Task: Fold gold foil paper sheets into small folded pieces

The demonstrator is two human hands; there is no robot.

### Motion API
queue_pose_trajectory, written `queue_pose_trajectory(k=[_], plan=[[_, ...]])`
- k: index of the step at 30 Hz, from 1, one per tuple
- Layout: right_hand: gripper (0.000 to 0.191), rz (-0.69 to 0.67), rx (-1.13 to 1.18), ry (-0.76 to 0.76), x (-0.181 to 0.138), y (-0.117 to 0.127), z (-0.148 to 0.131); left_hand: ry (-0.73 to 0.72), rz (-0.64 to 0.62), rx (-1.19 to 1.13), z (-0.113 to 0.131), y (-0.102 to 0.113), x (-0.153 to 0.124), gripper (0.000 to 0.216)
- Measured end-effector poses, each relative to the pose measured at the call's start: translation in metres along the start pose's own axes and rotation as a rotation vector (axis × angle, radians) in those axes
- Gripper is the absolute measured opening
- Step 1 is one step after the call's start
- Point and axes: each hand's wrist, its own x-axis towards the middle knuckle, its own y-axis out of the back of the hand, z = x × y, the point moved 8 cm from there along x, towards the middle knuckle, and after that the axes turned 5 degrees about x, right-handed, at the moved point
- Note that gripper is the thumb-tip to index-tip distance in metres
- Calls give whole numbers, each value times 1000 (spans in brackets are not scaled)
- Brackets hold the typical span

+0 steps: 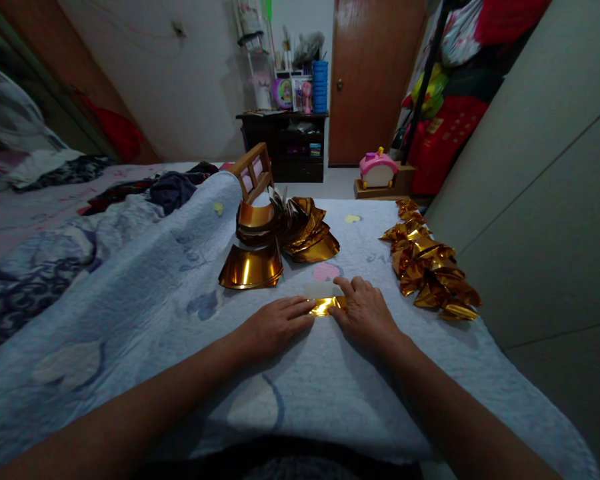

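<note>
A small sheet of gold foil paper (pixel 325 307) lies in front of me on the quilt, its near part folded over shiny gold and its pale underside showing at the far edge. My left hand (pixel 277 325) rests flat at the left end of the sheet, fingers stretched out and fingertips touching it. At the right end, my right hand (pixel 364 308) has its thumb and forefinger on the sheet, the other fingers curled. Beyond my hands lie a fanned stack of gold sheets (pixel 253 268) and more fanned gold sheets (pixel 313 243).
Folded gold foil pieces (pixel 425 263) form a long heap along the right side. The pale blue quilt (pixel 260 407) covers the surface under my hands and rises on the left. A wooden frame (pixel 253 173) stands behind the stacks, and a cabinet (pixel 540 220) borders the right edge.
</note>
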Motion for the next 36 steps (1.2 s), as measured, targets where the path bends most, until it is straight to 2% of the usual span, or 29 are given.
queue_pose_trajectory(k=[6,11,14,18,21,24,27,32,36], plan=[[67,-108,3,-80,2,5,36,-35,-41,81,2,-2,0,29],[67,-99,86,-52,3,6,52,-35,-72,132,2,-5,-1,27],[60,-75,152,-26,3,5,57,-22,-86,142,1,-7,-2,28],[36,-50,242,23,3,8,60,22,-102,138,-1,-9,-4,25],[17,5,297,70,5,19,57,34,-78,118,3,-2,2,22],[14,60,361,198,6,30,39,119,-77,103,5,5,17,19],[11,-11,384,333,2,25,15,181,-135,145,9,4,34,27],[17,-66,290,328,1,11,6,295,-100,199,7,-3,50,23],[16,-51,257,341,2,10,5,281,-53,205,8,-7,53,15]])
